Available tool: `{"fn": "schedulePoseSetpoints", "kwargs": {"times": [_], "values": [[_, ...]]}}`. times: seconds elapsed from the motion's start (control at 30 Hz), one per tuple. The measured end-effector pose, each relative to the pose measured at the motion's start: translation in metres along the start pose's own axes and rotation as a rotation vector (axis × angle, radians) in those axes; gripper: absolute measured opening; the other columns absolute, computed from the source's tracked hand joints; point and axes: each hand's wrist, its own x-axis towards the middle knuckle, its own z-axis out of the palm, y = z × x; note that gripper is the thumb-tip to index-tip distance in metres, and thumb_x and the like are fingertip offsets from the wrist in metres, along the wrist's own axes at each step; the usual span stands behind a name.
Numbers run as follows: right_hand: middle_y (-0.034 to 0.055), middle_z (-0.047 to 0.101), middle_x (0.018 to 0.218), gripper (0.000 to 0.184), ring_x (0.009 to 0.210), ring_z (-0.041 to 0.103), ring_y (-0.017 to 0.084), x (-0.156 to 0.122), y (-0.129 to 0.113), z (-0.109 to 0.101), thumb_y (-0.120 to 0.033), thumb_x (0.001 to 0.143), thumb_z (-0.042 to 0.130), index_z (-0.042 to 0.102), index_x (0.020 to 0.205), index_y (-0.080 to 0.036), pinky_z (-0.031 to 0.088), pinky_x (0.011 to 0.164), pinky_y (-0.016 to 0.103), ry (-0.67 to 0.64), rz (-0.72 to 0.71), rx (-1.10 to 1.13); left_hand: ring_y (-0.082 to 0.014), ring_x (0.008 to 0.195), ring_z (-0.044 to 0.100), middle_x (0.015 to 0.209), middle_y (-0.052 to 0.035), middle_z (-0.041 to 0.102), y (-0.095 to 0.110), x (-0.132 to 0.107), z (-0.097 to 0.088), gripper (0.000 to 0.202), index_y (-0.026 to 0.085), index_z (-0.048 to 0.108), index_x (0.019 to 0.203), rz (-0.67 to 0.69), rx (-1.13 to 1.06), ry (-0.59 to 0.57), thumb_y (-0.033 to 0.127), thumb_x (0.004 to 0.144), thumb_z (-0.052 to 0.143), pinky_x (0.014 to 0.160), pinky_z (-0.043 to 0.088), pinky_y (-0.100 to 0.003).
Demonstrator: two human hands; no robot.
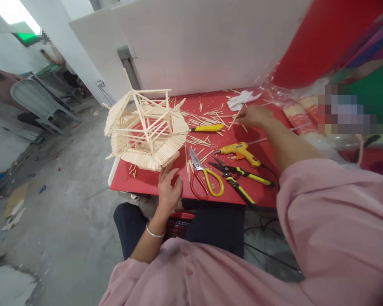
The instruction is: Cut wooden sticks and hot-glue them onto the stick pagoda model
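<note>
A pavilion-like model (150, 127) built of thin wooden sticks stands at the left of the red tabletop. My left hand (170, 187) is at its front lower edge, fingertips touching or nearly touching the underside, thumb held apart. Farther right, my right hand (253, 116) reaches over the table with the fingertips pinched on a thin wooden stick (232, 123). Many loose sticks (210, 114) lie scattered between the model and that hand. Beside the model is a yellow-handled cutter (209, 128), its front end hidden by the model.
Near the front edge lie scissors (207, 180), yellow-black pliers (239, 180) and a yellow glue gun (242, 153) with a cord. A crumpled white tissue (242, 100) is at the back. Plastic-wrapped bundles (301, 117) sit on the right. A white board (194, 46) stands behind the table.
</note>
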Motion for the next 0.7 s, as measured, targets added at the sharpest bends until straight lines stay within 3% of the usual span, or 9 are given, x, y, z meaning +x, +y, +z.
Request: {"fn": "schedulePoseSetpoints", "kwargs": {"times": [0.1, 0.23, 0.37, 0.5, 0.57, 0.7], "values": [[0.0163, 0.065, 0.129, 0.037, 0.104, 0.060, 0.024, 0.000, 0.005, 0.003, -0.028, 0.089, 0.061, 0.071, 0.123, -0.019, 0.042, 0.081, 0.034, -0.022, -0.035, -0.019, -0.0252, 0.119, 0.064, 0.117, -0.0128, 0.072, 0.000, -0.003, 0.002, 0.022, 0.019, 0.072, 0.106, -0.019, -0.015, 0.047, 0.022, 0.086, 0.064, 0.106, 0.049, -0.047], [0.0162, 0.072, 0.113, 0.035, 0.090, 0.060, 0.018, -0.005, -0.003, 0.005, -0.024, 0.089, 0.058, 0.073, 0.119, -0.014, 0.039, 0.075, 0.029, -0.052, -0.166, -0.029, -0.0181, 0.092, 0.071, 0.097, -0.0098, 0.075, 0.006, -0.004, 0.004, 0.017, 0.018, 0.073, 0.097, -0.013, -0.190, 0.027, 0.024, 0.091, 0.058, 0.083, 0.058, -0.033], [0.0143, 0.074, 0.106, 0.032, 0.085, 0.060, 0.017, -0.018, -0.027, 0.011, -0.028, 0.089, 0.060, 0.076, 0.112, -0.013, 0.037, 0.073, 0.028, -0.086, -0.326, -0.034, -0.0165, 0.085, 0.071, 0.088, -0.0085, 0.075, 0.010, 0.003, 0.006, 0.018, 0.017, 0.074, 0.091, 0.061, -0.233, 0.018, 0.025, 0.092, 0.057, 0.078, 0.057, -0.029], [0.0084, 0.074, 0.107, 0.035, 0.089, 0.062, 0.019, -0.034, -0.060, 0.024, -0.039, 0.084, 0.063, 0.075, 0.112, -0.022, 0.040, 0.073, 0.028, -0.107, -0.454, -0.035, -0.0169, 0.085, 0.072, 0.088, -0.0080, 0.076, 0.006, 0.016, 0.008, 0.018, 0.018, 0.075, 0.091, 0.079, -0.196, 0.035, 0.025, 0.091, 0.059, 0.079, 0.056, -0.029], [0.0057, 0.073, 0.112, 0.040, 0.093, 0.064, 0.021, -0.039, -0.074, 0.031, -0.042, 0.080, 0.066, 0.073, 0.116, -0.026, 0.042, 0.074, 0.029, -0.098, -0.500, -0.055, -0.0172, 0.084, 0.072, 0.087, -0.0076, 0.077, 0.002, 0.020, 0.009, 0.017, 0.018, 0.076, 0.091, 0.051, -0.197, 0.048, 0.026, 0.090, 0.060, 0.080, 0.057, -0.029], [0.0047, 0.073, 0.113, 0.044, 0.098, 0.065, 0.025, -0.033, -0.088, 0.039, -0.040, 0.077, 0.067, 0.071, 0.119, -0.027, 0.044, 0.075, 0.030, -0.094, -0.520, -0.114, -0.0136, 0.067, 0.070, 0.084, -0.0057, 0.076, -0.003, 0.020, 0.011, 0.020, 0.017, 0.075, 0.091, -0.102, -0.299, 0.023, 0.030, 0.090, 0.060, 0.065, 0.057, -0.025]]}}
